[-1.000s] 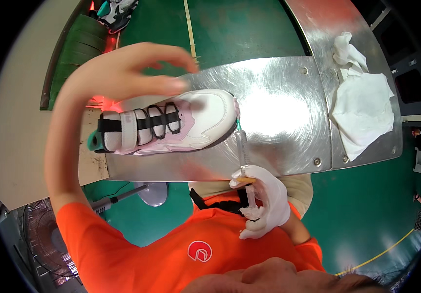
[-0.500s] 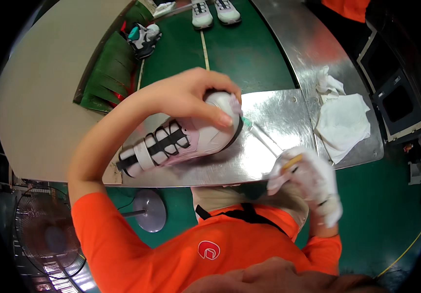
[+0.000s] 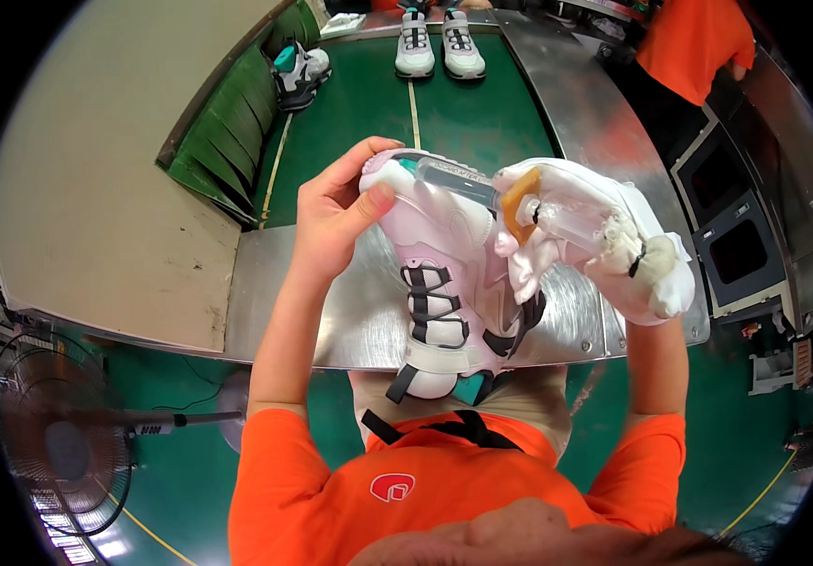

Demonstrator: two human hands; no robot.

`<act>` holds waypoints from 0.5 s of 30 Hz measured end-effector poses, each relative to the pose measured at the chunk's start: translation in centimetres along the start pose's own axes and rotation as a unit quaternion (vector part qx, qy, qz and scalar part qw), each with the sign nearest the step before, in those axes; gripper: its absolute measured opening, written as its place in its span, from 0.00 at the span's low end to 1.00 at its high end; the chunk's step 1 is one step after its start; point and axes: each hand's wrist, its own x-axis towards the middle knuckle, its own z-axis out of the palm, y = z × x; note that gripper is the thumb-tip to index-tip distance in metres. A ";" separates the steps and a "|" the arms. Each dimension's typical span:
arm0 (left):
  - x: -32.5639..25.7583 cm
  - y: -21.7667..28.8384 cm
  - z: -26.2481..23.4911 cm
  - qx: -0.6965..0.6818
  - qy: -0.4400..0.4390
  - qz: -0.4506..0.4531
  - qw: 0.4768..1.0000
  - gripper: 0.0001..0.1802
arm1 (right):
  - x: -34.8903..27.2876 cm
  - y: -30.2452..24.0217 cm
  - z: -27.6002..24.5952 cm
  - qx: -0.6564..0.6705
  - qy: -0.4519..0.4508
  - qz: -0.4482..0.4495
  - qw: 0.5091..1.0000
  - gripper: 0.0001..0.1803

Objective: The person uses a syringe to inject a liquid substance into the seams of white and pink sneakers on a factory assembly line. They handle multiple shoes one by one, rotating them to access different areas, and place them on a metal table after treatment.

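My bare left hand (image 3: 336, 212) grips the toe end of a white and pale pink sneaker (image 3: 435, 292) with black laces. The shoe is tilted above the metal plate, toe away from me, its collar with teal lining toward me. In a white glove, my right hand (image 3: 614, 236) closes around a clear syringe (image 3: 458, 179) with an amber flange and a green tip. That tip lies at the sole edge near the toe; whether it touches cannot be seen. The glove hides part of the shoe's right side.
Beyond the bare metal plate (image 3: 350, 321) runs a green conveyor belt (image 3: 359, 123). A pair of sneakers (image 3: 439, 57) stands at its far end, another shoe (image 3: 301, 80) at its left by green flaps (image 3: 223, 141). A fan (image 3: 67, 443) stands lower left; a person in orange (image 3: 699, 42) is far right.
The sneaker has swung round from lying slanted left to having its collar toward me. My left hand has shifted left around the toe; my right hand has risen with the syringe over the shoe.
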 end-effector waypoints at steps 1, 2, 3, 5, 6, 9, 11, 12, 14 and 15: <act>0.0 -0.4 -0.1 -0.002 0.010 0.000 1.000 0.27 | 0.3 0.7 -0.9 0.005 -0.016 -0.002 1.000 0.50; -0.1 -0.7 -0.3 0.000 0.020 -0.003 1.000 0.27 | 0.4 1.4 -1.6 0.009 -0.025 -0.001 1.000 0.50; -0.1 -1.1 -0.5 -0.001 0.033 -0.009 0.999 0.28 | 0.6 1.9 -2.0 0.015 -0.029 0.002 0.999 0.50; -0.3 -1.8 -0.8 -0.009 0.060 -0.024 0.998 0.28 | 0.6 2.8 -2.7 0.020 -0.028 0.005 0.999 0.51; -0.3 -2.2 -0.9 -0.013 0.074 -0.031 0.997 0.28 | 0.7 3.2 -2.9 0.024 -0.026 0.008 0.999 0.52; -0.5 -3.4 -1.5 -0.020 0.113 -0.054 0.992 0.27 | 0.8 4.8 -3.9 0.033 -0.019 0.012 0.999 0.53; -0.7 -4.0 -1.6 -0.016 0.142 -0.068 0.987 0.27 | 0.7 5.7 -4.5 0.042 -0.014 0.013 0.999 0.54; -0.7 -4.2 -1.7 -0.017 0.152 -0.075 0.985 0.26 | 0.6 6.1 -4.7 0.045 -0.010 0.013 0.999 0.54; -0.8 -4.6 -1.7 -0.019 0.172 -0.089 0.981 0.26 | 0.3 6.9 -5.2 0.053 -0.002 0.015 0.998 0.55; -0.9 -4.8 -1.4 -0.017 0.192 -0.094 0.977 0.26 | 0.2 7.3 -5.5 0.058 0.000 0.015 0.998 0.56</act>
